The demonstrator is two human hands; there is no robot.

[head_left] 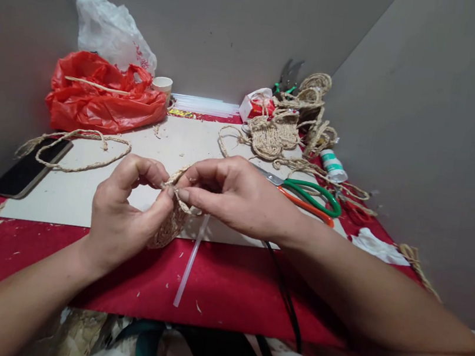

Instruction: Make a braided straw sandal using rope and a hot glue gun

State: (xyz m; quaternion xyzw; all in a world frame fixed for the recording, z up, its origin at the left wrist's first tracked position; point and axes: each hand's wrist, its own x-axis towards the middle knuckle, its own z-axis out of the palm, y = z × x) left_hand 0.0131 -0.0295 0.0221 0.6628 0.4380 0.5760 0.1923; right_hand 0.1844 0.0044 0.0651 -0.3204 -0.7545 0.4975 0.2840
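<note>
Between my two hands is a small woven piece of tan braided cord [168, 228], partly hidden by the fingers. My left hand [127, 212] pinches its upper edge between thumb and fingers. From the other side, my right hand [230, 195] pinches the braided strand at the top of the same piece, thumb and forefinger close to the left thumb. A translucent plastic stick [191, 263] lies just below the hands, its upper end near the woven piece. Scissors [310, 196] with green and orange handles rest by my right wrist, their blades partly behind it.
A red plastic bag [106, 102], a white bag [111, 34] and a paper cup [163, 85] stand at the back left. A phone [28, 170] lies left under a cord loop [82, 167]. Back right are woven pieces [273, 136], pliers [287, 81] and a white-green roll [332, 166].
</note>
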